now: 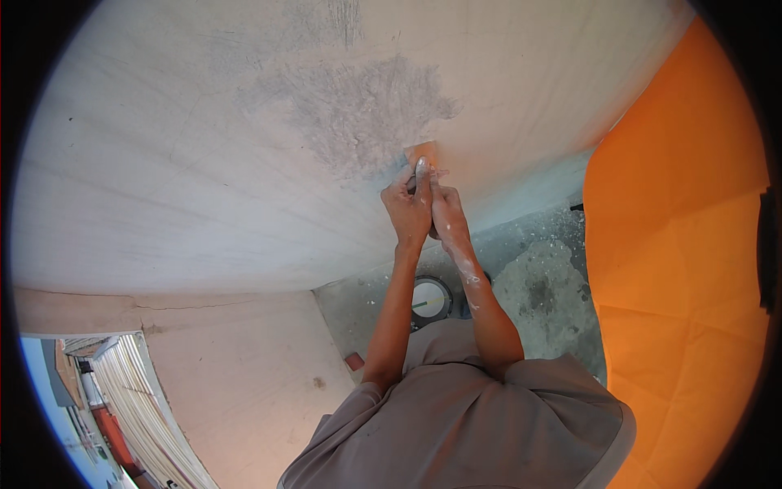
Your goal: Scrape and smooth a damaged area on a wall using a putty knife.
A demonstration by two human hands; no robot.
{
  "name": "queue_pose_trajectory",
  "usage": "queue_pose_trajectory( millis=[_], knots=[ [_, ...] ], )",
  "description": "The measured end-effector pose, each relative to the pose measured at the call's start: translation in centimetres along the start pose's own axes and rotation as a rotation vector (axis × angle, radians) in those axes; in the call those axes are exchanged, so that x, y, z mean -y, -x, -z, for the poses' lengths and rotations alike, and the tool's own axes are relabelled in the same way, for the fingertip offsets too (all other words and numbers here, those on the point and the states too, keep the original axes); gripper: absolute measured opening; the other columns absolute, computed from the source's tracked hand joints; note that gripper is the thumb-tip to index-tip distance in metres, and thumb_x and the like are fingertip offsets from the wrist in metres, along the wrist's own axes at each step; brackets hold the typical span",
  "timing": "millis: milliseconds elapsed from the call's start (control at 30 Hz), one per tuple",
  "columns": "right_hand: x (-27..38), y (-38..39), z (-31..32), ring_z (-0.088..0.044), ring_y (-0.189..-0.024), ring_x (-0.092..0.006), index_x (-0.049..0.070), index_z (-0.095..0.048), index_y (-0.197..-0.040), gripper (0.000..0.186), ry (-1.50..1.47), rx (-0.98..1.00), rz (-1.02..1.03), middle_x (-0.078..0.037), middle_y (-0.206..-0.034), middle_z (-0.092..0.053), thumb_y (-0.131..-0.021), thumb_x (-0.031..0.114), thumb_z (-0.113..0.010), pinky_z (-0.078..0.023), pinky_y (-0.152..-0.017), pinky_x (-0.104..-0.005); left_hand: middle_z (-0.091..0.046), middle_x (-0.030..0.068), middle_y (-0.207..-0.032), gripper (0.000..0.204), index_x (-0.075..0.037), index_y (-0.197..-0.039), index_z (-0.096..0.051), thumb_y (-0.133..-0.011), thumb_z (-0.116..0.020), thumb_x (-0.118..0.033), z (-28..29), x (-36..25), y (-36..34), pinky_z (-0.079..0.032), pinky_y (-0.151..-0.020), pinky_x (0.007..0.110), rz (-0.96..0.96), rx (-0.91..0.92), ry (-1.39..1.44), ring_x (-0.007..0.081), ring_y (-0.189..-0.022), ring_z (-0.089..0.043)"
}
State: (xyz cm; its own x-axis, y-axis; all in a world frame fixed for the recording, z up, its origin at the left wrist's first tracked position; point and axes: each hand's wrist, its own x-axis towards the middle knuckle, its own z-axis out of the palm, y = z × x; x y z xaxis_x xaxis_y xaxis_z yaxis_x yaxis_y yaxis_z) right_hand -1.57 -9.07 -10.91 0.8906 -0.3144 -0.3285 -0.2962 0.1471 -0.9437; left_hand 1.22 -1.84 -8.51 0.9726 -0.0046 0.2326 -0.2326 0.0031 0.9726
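Held out in front of me against the wall [244,187] is a small flat tan piece with straight edges [421,151]; whether it is a scraper or sandpaper I cannot tell. My left hand [405,210] is closed around its near end. Pressed close alongside, my right hand [449,213] is closed on it too, its fingers partly hidden. White smears mark the fingertips and right forearm. Just beyond the piece lies a rough grey patch [358,110] on the pale wall.
Below my forearms, a round bucket with white contents [429,300] stands on the spattered grey floor [538,285]. An orange sheet [680,244] hangs along the right. At lower left, a window opening [130,391] breaks the side wall. A reddish block [354,361] sits by the corner.
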Motion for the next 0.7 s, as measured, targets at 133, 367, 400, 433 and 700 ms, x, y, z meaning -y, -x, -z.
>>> queue_pose_trajectory(
  millis=[133,367,400,433,700],
  knots=[
    [2.2,0.7,-0.6,-0.051,-0.047,-0.0123,0.001,-0.068,-0.082,0.072,-0.211,0.068,-0.072,-0.001,-0.062,-0.060,-0.106,0.063,-0.042,-0.039,-0.046,-0.0320,-0.080,0.0118,-0.087,0.027,0.009,-0.104,-0.074,-0.105,-0.064,-0.016,0.5,-2.7,-1.3,-0.052,-0.068,0.024,-0.033,0.048,-0.077,0.0046,-0.073,-0.061],
    [0.5,1.9,-5.0,-0.046,-0.045,-0.0056,0.004,-0.070,-0.093,0.066,-0.532,0.086,-0.088,0.003,-0.067,-0.058,-0.108,0.062,-0.041,-0.029,-0.035,-0.0258,-0.078,0.0133,-0.080,0.027,0.006,-0.096,-0.075,-0.102,-0.067,-0.019,3.1,-3.5,-1.5,-0.052,-0.062,0.028,-0.012,0.141,-0.236,0.0078,-0.067,-0.067],
    [0.4,2.0,-5.5,-0.044,-0.043,-0.0057,0.005,-0.069,-0.096,0.064,-0.540,0.079,-0.063,0.003,-0.067,-0.057,-0.108,0.061,-0.040,-0.028,-0.034,-0.0260,-0.078,0.0134,-0.079,0.027,0.006,-0.095,-0.075,-0.102,-0.067,-0.019,3.4,-3.2,-1.4,-0.053,-0.061,0.029,-0.018,0.133,-0.250,0.0095,-0.066,-0.068],
    [0.4,2.1,-5.6,-0.044,-0.043,-0.0057,0.005,-0.069,-0.096,0.064,-0.548,0.076,-0.061,0.003,-0.067,-0.057,-0.108,0.061,-0.040,-0.028,-0.034,-0.0260,-0.078,0.0134,-0.078,0.028,0.006,-0.093,-0.075,-0.102,-0.067,-0.019,3.7,-3.0,-1.4,-0.053,-0.061,0.030,-0.025,0.125,-0.263,0.0112,-0.066,-0.070],
    [2.6,2.4,-5.3,-0.034,-0.033,-0.0071,0.015,-0.057,-0.087,0.053,-0.787,0.300,-0.158,0.005,-0.055,-0.047,-0.106,0.061,-0.040,-0.022,-0.029,-0.0238,-0.076,0.0164,-0.076,0.031,0.004,-0.093,-0.075,-0.101,-0.066,-0.025,3.6,-5.7,-2.7,-0.053,-0.061,0.035,-0.108,0.198,-0.448,0.0240,-0.063,-0.072]
  ],
)
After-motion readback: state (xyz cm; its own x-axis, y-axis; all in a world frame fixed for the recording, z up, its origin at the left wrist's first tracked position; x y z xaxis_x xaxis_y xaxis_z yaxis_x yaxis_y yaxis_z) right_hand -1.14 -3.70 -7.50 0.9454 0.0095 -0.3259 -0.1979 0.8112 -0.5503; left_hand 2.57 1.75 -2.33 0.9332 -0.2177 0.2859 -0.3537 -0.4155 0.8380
